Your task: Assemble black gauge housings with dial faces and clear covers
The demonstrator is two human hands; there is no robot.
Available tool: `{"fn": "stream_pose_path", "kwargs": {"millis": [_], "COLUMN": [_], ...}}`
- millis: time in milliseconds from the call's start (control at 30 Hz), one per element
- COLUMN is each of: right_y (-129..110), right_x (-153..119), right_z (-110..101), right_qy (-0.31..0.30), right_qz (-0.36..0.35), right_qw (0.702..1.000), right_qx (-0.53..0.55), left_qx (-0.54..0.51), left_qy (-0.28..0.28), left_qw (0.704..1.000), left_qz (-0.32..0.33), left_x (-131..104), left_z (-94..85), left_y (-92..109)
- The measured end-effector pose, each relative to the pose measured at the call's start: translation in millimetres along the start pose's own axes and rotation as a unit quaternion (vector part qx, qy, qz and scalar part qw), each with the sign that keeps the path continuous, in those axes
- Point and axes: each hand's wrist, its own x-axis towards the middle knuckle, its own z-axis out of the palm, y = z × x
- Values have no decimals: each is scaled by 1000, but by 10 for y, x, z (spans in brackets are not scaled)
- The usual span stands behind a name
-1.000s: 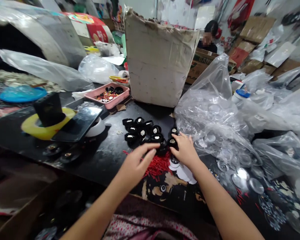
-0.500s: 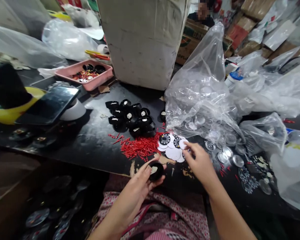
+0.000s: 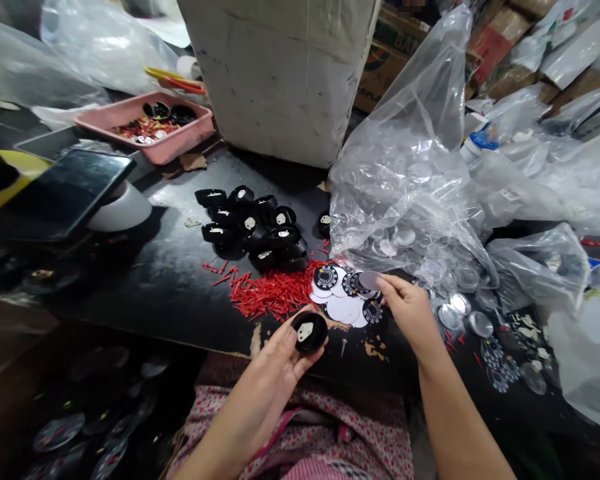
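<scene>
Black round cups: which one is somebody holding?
The black cup in the left hand; the others, like the pile of cups behind the red pieces, lie untouched.

In the left hand (image 3: 273,367), a round black casing (image 3: 320,337), shallow and cup-like with a raised rim. Tilts its open side upward, showing a pale, irregular piece (image 3: 305,331) inside, left of the middle. Sits gripped at its left rim, nearer the body than the pile of white and black discs (image 3: 344,309). In the right hand (image 3: 407,310), a thin round disc (image 3: 369,281), plain and greyish on the visible face. Extends leftward over the pile, pinched by its right edge; cannot tell whether touching. Stands apart from the casing.
</scene>
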Motion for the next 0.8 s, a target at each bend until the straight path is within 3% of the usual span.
{"fn": "stream_pose_path", "kwargs": {"millis": [100,200,300,500,633,800], "right_y": [-164,-349,-462,-531,-636,-710], "right_x": [-175,-365,-447,-412,-432,-419], "right_z": [84,242,358,324,302,362], "right_qy": [40,-36,-116,-97,-66,-94], "right_qz": [-86,-155,-131,-18,-28,-60], "right_qw": [995,986,985,994,991,991], "right_qx": [-41,-54,-6,54,111,76], "left_qx": [-53,-105,-117,-96,-12,56], "left_qy": [21,30,37,29,15,-1], "left_qw": [998,994,992,995,999,998], "left_qz": [-12,-8,10,17,43,43], "left_x": [59,92,83,22,7,2], "left_z": [74,140,172,138,127,119], "left_y": [38,63,76,50,-31,-88]}}
